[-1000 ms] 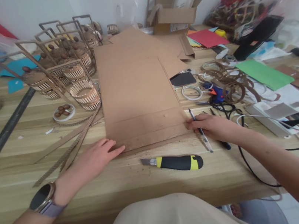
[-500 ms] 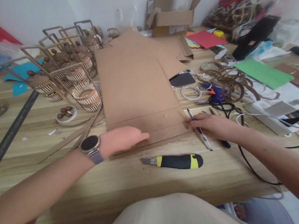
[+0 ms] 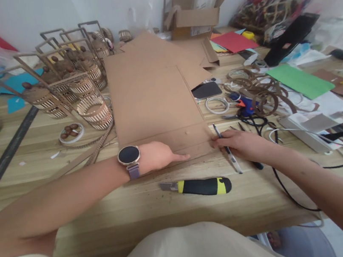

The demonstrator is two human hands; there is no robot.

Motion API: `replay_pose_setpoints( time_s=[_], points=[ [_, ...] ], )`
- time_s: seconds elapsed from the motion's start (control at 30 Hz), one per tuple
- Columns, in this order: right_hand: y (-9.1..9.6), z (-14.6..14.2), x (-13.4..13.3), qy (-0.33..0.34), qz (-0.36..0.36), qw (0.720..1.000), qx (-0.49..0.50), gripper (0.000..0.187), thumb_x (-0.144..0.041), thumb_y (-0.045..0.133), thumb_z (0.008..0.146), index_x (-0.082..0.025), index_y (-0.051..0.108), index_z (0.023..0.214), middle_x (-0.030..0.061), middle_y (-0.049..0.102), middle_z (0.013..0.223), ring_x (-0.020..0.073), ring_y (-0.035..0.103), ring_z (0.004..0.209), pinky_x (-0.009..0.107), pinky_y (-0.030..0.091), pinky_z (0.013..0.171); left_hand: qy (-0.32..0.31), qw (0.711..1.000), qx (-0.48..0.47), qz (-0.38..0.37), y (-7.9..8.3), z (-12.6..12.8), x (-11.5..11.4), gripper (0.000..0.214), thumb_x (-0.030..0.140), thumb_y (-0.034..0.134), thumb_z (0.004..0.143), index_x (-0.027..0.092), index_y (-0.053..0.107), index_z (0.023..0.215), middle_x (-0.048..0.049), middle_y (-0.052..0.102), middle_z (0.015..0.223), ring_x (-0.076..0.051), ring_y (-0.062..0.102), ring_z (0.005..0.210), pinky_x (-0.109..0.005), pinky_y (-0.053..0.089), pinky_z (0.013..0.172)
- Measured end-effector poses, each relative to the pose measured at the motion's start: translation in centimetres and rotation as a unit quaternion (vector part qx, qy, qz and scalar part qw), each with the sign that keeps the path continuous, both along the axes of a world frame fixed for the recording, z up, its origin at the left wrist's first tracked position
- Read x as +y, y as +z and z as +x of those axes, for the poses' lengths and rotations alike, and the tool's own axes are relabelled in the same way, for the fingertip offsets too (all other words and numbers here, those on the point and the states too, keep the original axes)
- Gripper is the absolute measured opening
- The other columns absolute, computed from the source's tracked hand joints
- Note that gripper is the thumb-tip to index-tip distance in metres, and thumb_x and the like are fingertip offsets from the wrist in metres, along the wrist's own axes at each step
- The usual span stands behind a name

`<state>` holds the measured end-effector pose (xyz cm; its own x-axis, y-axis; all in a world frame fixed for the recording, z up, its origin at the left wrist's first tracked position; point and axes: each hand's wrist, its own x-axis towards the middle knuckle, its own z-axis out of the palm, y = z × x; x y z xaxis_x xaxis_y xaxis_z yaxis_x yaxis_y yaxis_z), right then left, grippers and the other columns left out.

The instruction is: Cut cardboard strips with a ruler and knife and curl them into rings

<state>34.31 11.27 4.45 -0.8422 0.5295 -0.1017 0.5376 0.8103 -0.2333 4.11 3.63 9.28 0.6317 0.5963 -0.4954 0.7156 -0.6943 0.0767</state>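
Note:
A large brown cardboard sheet [image 3: 151, 101] lies flat on the table before me, creased across its near end. My left hand [image 3: 158, 155], below a watch [image 3: 128, 155], rests on the near strip with one finger stretched rightward along it; its other fingers are mostly hidden. At the sheet's near right corner, the fingertips of my right hand [image 3: 233, 143] are closed on the cardboard edge. A pen [image 3: 233, 160] lies against these fingers; whether they also grip it is unclear. Closer to me, a yellow-black utility knife [image 3: 204, 186] lies with its blade out, pointing left.
Several small woven baskets with tall handles [image 3: 94, 112] stand on the left, beside a white ring holding brown beads [image 3: 71, 133]. To the right are brown strip coils [image 3: 266, 103], a blue glue gun [image 3: 245, 106], cables and a power strip [image 3: 307, 134]. An open carton [image 3: 195, 19] stands behind.
My left hand has slid rightward along the near strip of the cardboard, toward my right hand. My right hand stays at the corner. The view has shifted slightly.

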Motion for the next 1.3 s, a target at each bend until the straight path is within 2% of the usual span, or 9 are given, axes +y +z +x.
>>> replay_pose_setpoints(
  time_s=[0.1, 0.17, 0.43, 0.8, 0.9, 0.97, 1.13, 1.23, 1.3],
  points=[
    [0.2, -0.3, -0.4, 0.003, 0.020, 1.000, -0.020, 0.030, -0.014, 0.050, 0.083, -0.030, 0.070, 0.099, 0.0036, 0.068, 0.094, 0.0200, 0.062, 0.090, 0.029, 0.045, 0.075, 0.009, 0.999, 0.035, -0.014, 0.4, 0.6, -0.2, 0.083, 0.010, 0.063, 0.084, 0.043, 0.028, 0.152, -0.0080, 0.065, 0.114, -0.019, 0.065, 0.071, -0.024, 0.042, 0.061],
    [0.3, -0.7, -0.7, -0.002, 0.052, 0.998, -0.033, 0.025, -0.017, 0.050, 0.085, -0.028, 0.070, 0.095, 0.0044, 0.067, 0.089, 0.0204, 0.061, 0.086, 0.029, 0.043, 0.073, 0.010, 0.999, 0.037, -0.021, 0.5, 0.8, -0.2, 0.085, 0.020, 0.070, 0.084, 0.042, 0.026, 0.153, -0.0126, 0.059, 0.121, -0.022, 0.066, 0.076, -0.025, 0.043, 0.059],
    [0.1, -1.4, -0.9, 0.018, 0.097, 0.993, -0.067, 0.024, -0.020, 0.044, 0.091, -0.024, 0.067, 0.093, 0.0059, 0.063, 0.085, 0.0209, 0.060, 0.083, 0.029, 0.038, 0.068, 0.010, 1.000, 0.014, -0.001, -0.1, 0.5, -0.6, 0.080, 0.019, 0.066, 0.087, 0.042, 0.026, 0.153, -0.0114, 0.058, 0.114, -0.022, 0.063, 0.078, -0.026, 0.043, 0.060],
    [-0.1, -1.5, -1.4, 0.003, 0.127, 0.991, -0.041, 0.023, -0.014, 0.046, 0.087, -0.025, 0.066, 0.086, 0.0042, 0.060, 0.079, 0.0202, 0.059, 0.079, 0.029, 0.037, 0.065, 0.013, 0.999, 0.025, -0.018, 0.1, 0.6, -0.3, 0.079, 0.022, 0.064, 0.089, 0.043, 0.023, 0.154, -0.0120, 0.056, 0.119, -0.023, 0.064, 0.084, -0.025, 0.040, 0.061],
    [0.1, -1.6, -1.4, 0.007, 0.127, 0.991, -0.037, 0.023, -0.015, 0.045, 0.088, -0.025, 0.065, 0.083, 0.0044, 0.060, 0.077, 0.0206, 0.058, 0.077, 0.030, 0.037, 0.065, 0.002, 0.999, 0.037, -0.030, 0.5, 0.7, 0.1, 0.066, 0.025, 0.052, 0.096, 0.043, 0.024, 0.153, -0.0121, 0.057, 0.121, -0.020, 0.062, 0.076, -0.025, 0.039, 0.060],
    [0.2, -1.6, -1.4, 0.008, 0.127, 0.991, -0.035, 0.022, -0.016, 0.046, 0.088, -0.025, 0.066, 0.083, 0.0045, 0.060, 0.076, 0.0208, 0.058, 0.076, 0.030, 0.037, 0.065, -0.010, 0.998, 0.043, -0.034, 0.6, 0.7, 0.5, 0.063, 0.017, 0.043, 0.098, 0.045, 0.026, 0.152, -0.0108, 0.059, 0.118, -0.017, 0.061, 0.069, -0.025, 0.038, 0.058],
    [0.0, -1.6, -1.4, 0.007, 0.121, 0.992, -0.028, 0.024, -0.014, 0.045, 0.087, -0.025, 0.066, 0.085, 0.0044, 0.061, 0.077, 0.0200, 0.058, 0.074, 0.030, 0.038, 0.064, -0.032, 0.999, 0.028, -0.018, 0.7, 0.8, 1.2, 0.075, 0.002, 0.044, 0.091, 0.045, 0.030, 0.151, -0.0071, 0.066, 0.109, -0.019, 0.062, 0.075, -0.024, 0.039, 0.061],
    [0.1, -1.4, -1.4, -0.001, 0.115, 0.993, -0.015, 0.025, -0.017, 0.045, 0.089, -0.025, 0.069, 0.089, 0.0055, 0.063, 0.079, 0.0213, 0.059, 0.077, 0.031, 0.041, 0.068, -0.024, 0.998, 0.032, -0.046, 0.9, 1.6, 1.9, 0.084, 0.000, 0.052, 0.087, 0.045, 0.026, 0.152, -0.0037, 0.071, 0.103, -0.020, 0.063, 0.079, -0.025, 0.042, 0.065],
    [0.4, -1.2, -1.6, -0.020, 0.115, 0.993, 0.014, 0.025, -0.023, 0.046, 0.092, -0.025, 0.069, 0.100, 0.0071, 0.066, 0.085, 0.0238, 0.061, 0.085, 0.034, 0.044, 0.074, -0.012, 0.996, 0.046, -0.078, 0.9, 2.4, 2.5, 0.094, -0.004, 0.060, 0.081, 0.045, 0.023, 0.152, -0.0012, 0.074, 0.102, -0.020, 0.065, 0.080, -0.026, 0.044, 0.069]
  ],
)
